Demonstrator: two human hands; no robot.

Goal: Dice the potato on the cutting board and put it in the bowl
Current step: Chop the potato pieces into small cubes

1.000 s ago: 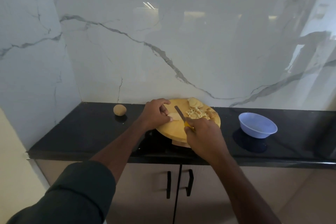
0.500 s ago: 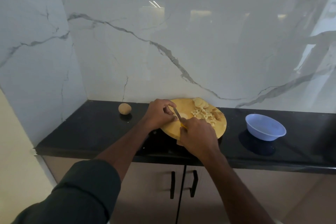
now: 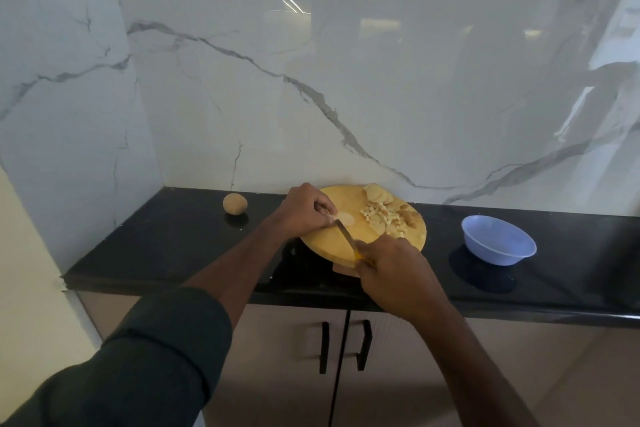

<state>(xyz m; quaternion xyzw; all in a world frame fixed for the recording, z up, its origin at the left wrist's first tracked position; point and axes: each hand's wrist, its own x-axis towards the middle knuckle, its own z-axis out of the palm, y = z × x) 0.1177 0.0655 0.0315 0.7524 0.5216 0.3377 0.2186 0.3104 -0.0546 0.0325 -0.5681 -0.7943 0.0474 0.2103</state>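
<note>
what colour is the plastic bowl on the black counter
The round plastic bowl is pale blue-lavender, seen best in the head view.

Left hand (image 3: 304, 210) and right hand (image 3: 391, 267) — both curled

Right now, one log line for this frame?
phase=dicing | left hand holds potato slice | right hand grips knife | bowl holds no potato

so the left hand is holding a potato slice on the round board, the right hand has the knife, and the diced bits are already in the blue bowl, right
Not quite. The head view shows the diced bits still piled on the round board, not in the blue bowl, which sits apart to the right. The left hand does hold a potato slice, and the right hand has the knife.
</note>
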